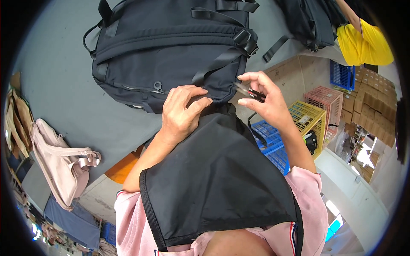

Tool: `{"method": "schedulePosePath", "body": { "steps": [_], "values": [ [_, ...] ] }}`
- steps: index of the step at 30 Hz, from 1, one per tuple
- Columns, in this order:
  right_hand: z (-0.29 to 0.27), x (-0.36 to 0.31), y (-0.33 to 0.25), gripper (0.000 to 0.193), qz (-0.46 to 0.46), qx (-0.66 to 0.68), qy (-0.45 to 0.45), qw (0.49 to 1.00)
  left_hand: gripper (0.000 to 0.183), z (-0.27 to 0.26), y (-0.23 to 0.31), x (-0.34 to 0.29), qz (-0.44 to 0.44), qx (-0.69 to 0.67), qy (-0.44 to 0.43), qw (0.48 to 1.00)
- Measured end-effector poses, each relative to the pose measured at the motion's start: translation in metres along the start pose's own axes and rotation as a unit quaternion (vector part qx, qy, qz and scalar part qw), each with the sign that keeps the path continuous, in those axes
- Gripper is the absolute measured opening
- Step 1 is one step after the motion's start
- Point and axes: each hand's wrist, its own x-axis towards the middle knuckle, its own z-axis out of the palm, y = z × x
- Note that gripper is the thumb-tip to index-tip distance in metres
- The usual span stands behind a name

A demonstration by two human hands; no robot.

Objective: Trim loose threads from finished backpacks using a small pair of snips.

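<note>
Head view looked down on a dark navy backpack [171, 47] lying on a grey tabletop [55, 85], its bottom edge toward you. Your left hand [181, 113] lay palm down on that near edge, fingers curled together and pinching the fabric just below the front zipper pull [158, 86]. Your right hand [262, 100] hovered just beside the bag's lower right corner, thumb and forefinger closed on a small pair of thread snips [250, 91] with dark handles, the blades pointing left toward the seam where a black webbing strap [218, 64] came down. The remaining fingers were loosely fanned above the tool.

To do this well, you would have wanted the pinched fabric held taut and lifted slightly clear of the panel, so that only a loose thread sat between the blades and not the cloth or the strap. Judging from the angle, the tips were near the seam but whether they touched it could not be told. Keeping the wrist steady and the cut short seemed the safer course.

Both forearms rose from the lower edge, the left bent inward across a black apron [213, 183] worn over a pink shirt [311, 200], the right angled up from the elbow with the wrist cocked back. A pale pink bag [60, 162] lay well apart at the left, and coloured plastic crates [311, 115] stood beyond the table at right.
</note>
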Motion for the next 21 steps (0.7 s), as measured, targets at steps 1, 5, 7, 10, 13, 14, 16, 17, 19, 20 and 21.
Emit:
{"method": "schedulePosePath", "body": {
  "steps": [1, 5, 7, 10, 13, 14, 16, 17, 19, 20, 21],
  "values": [
    [0.000, 0.000, 0.006, 0.028, 0.002, 0.003, 0.002, 1.000, 0.022, 0.000, 0.000, 0.000, -0.004, -0.002, -0.009, 1.000],
    [0.002, -0.001, 0.013, 0.013, 0.086, 0.170, 0.051, 0.980, 0.022, 0.000, -0.001, 0.002, 0.012, 0.000, -0.020, 1.000],
    [0.002, 0.001, 0.013, 0.017, 0.086, 0.204, 0.049, 0.974, 0.022, -0.001, 0.000, 0.003, 0.015, 0.005, -0.022, 1.000],
    [0.006, 0.001, 0.017, 0.022, 0.093, 0.241, 0.037, 0.965, 0.021, -0.001, 0.000, 0.004, 0.030, 0.017, -0.023, 0.999],
    [0.007, 0.007, 0.032, 0.024, 0.102, 0.288, 0.039, 0.951, 0.021, -0.007, 0.003, 0.015, -0.016, -0.021, -0.117, 0.993],
    [0.005, 0.012, 0.034, 0.023, 0.077, 0.278, 0.123, 0.949, 0.020, -0.016, 0.004, 0.021, -0.064, -0.072, -0.191, 0.977],
    [-0.001, 0.022, 0.040, 0.023, 0.027, 0.280, 0.225, 0.933, 0.017, -0.026, 0.005, 0.036, -0.083, -0.112, -0.235, 0.962],
    [-0.003, 0.034, 0.044, 0.023, 0.019, 0.280, 0.231, 0.932, 0.016, -0.027, 0.006, 0.045, -0.076, -0.120, -0.241, 0.960],
    [-0.004, 0.065, 0.052, 0.023, -0.015, 0.209, 0.309, 0.928, 0.015, -0.015, 0.008, 0.062, -0.069, -0.123, -0.234, 0.962],
    [-0.006, 0.080, 0.060, 0.023, 0.037, 0.273, 0.285, 0.918, 0.014, -0.008, 0.007, 0.072, -0.043, -0.087, -0.240, 0.966],
    [-0.006, 0.092, 0.056, 0.021, 0.075, 0.314, 0.262, 0.909, 0.014, -0.002, 0.005, 0.081, -0.035, -0.083, -0.238, 0.967]
  ]
}}
